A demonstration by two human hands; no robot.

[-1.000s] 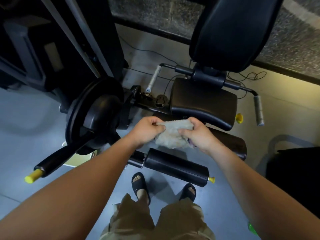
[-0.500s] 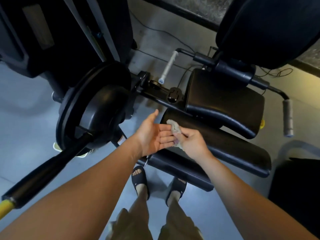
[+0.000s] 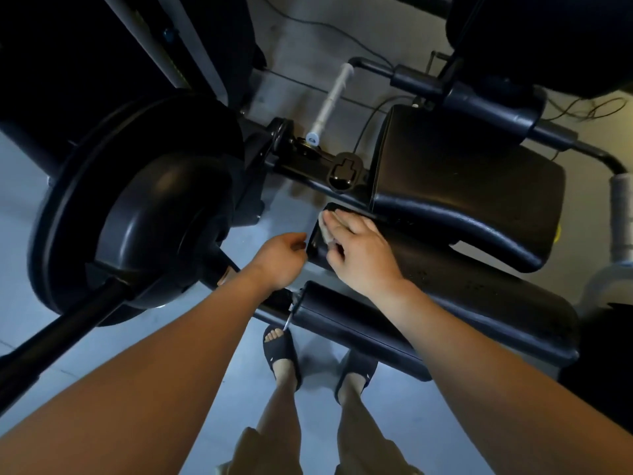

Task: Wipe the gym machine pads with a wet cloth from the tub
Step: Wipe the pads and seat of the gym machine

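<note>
Wiping step under way, by my reading. Your left hand (image 3: pixel 281 258) hovers loosely curled, holding nothing, just beside left end of upper roller pad (image 3: pixel 462 282). Cloth (image 3: pixel 322 229) lies on that end, mostly hidden under your right hand (image 3: pixel 359 252), whose fingers lie mostly flat, pressing it down. Next move likely calls for firm sweep rightward along roller, cloth kept flat under palm; then lower roller pad (image 3: pixel 359 323) and seat pad (image 3: pixel 462 186). Tub not in view; cloth's wetness cannot be told.
</note>
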